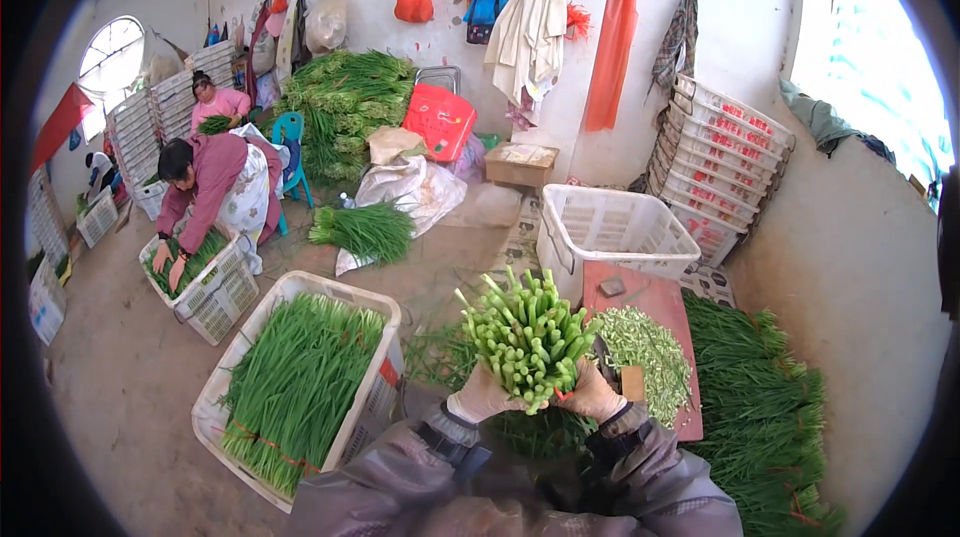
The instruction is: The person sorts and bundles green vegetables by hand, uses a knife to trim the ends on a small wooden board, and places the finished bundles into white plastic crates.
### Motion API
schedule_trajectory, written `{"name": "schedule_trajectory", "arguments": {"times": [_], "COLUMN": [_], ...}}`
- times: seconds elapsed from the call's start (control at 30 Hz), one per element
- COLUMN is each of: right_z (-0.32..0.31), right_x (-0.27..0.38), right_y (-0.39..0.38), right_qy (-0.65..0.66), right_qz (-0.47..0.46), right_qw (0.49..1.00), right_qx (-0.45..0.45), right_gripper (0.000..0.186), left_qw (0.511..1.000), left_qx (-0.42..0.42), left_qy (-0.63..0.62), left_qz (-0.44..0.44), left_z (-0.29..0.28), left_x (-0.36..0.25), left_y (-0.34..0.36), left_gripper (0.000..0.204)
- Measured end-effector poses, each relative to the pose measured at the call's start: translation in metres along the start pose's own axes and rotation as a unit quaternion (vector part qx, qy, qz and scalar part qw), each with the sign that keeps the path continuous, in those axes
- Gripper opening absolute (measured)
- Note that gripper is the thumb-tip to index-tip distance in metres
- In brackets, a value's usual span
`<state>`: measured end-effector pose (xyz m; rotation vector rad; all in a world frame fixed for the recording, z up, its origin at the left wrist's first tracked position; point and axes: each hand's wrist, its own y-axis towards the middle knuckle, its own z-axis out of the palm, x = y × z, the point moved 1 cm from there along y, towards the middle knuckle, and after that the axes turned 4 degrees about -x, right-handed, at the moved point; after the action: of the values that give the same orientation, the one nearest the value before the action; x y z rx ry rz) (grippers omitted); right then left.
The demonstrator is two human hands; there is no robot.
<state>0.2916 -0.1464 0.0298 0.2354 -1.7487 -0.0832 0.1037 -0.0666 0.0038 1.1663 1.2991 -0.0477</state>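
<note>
My left hand [485, 395] and my right hand [592, 393], both in pale gloves, are closed around the sides of a thick bunch of chives [530, 337]. Its cut stem ends point up and toward me; the leaves are mostly hidden below. A bit of red band shows by my right fingers. Just right of the bunch is a reddish board [683, 419] covered with chopped stem trimmings [645, 352]. A small tan block-like piece [632, 383] sits by my right hand, and a small brownish block [612, 286] lies at the board's far end.
A white crate of chives [391, 322] stands on my left, and another white crate [620, 255] beyond the board. Tied chive bundles [755, 397] line the right wall below stacked crates [715, 172]. At left, a person [220, 177] bends over a crate; another person [222, 102] is behind.
</note>
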Motion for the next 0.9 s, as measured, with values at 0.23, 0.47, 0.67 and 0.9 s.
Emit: {"name": "schedule_trajectory", "arguments": {"times": [0.23,0.47,0.67,0.9], "right_z": [-0.016,-0.035,0.019,-0.022], "right_x": [-0.006,0.150,0.212,0.146], "right_y": [0.010,-0.015,0.007,0.023], "right_qy": [-0.097,0.059,-0.189,-0.036], "right_qz": [0.010,-0.095,-0.266,-0.136], "right_qw": [0.993,0.974,0.945,0.980], "right_qx": [0.064,-0.196,-0.014,-0.144], "right_gripper": [0.085,0.043,0.044,0.082], "left_qw": [0.992,0.854,0.973,0.957], "left_qx": [-0.086,-0.137,-0.151,-0.205], "left_qy": [-0.093,-0.472,-0.154,-0.200], "left_qz": [-0.019,-0.171,-0.076,-0.051], "left_z": [-0.001,0.012,-0.003,-0.003], "left_x": [-0.023,-0.007,-0.010,-0.049], "left_y": [0.002,-0.004,-0.011,0.008], "left_gripper": [0.079,0.083,0.080,0.087]}}
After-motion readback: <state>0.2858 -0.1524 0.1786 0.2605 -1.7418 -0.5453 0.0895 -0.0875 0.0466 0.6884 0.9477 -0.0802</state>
